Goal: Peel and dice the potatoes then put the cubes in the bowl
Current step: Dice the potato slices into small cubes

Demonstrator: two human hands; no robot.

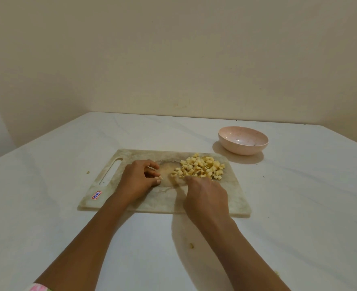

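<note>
Head: left fingers (150, 164) pinching 1 piece (161, 177), right fingers (189, 180) touching cubes (201, 166)

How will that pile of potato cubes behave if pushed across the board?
The potato cubes lie loose and small, so they'd probably scatter rather than move together. Flat faces suggest sliding, not rolling. The wet-looking patch on the board hints they're slippery.

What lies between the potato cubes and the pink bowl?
Head view: nothing stands between the heap of yellow potato cubes and the round pink bowl, only a corner of the marbled cutting board, then bare white table.
</note>
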